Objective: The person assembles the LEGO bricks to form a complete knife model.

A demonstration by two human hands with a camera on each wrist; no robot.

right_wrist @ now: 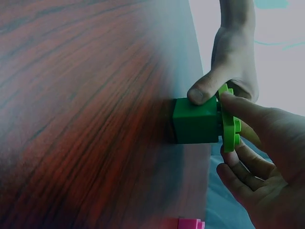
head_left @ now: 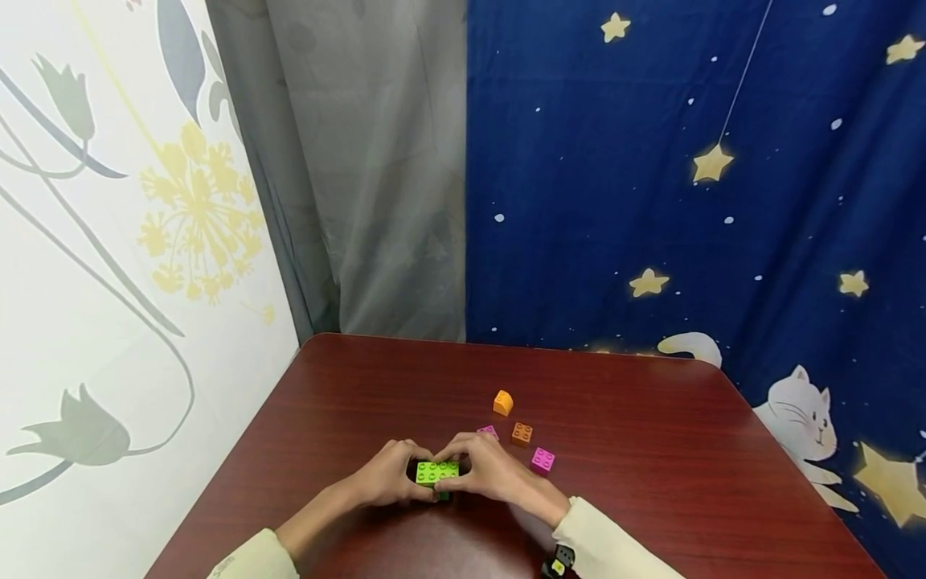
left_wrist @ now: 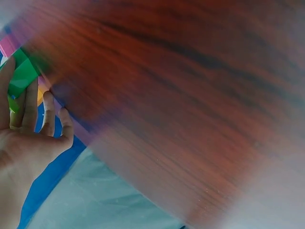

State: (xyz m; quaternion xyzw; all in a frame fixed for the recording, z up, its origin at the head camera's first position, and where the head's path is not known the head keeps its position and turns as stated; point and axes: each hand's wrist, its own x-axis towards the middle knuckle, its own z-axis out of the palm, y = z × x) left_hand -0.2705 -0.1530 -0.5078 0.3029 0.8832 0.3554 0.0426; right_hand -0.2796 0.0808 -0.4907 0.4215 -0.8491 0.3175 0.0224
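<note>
In the head view both hands meet over a lime green toy brick plate (head_left: pixel 437 472) with two rows of studs. Beneath it is a dark green toy brick (right_wrist: pixel 195 121), standing on the table in the right wrist view. My left hand (head_left: pixel 387 474) grips the dark green brick, its thumb pressed on one side. The thumb and fingers of my right hand (right_wrist: pixel 276 162) pinch the lime plate, which sits slightly tilted over the brick's studs. Whether the plate is fully seated cannot be told.
Beyond the right hand on the brown table (head_left: pixel 405 378) lie a yellow-orange curved brick (head_left: pixel 502 403), an orange-brown brick (head_left: pixel 522 433) and a magenta brick (head_left: pixel 542 460). Another magenta brick (head_left: pixel 488 432) is partly hidden by the right hand. Curtains hang behind the table.
</note>
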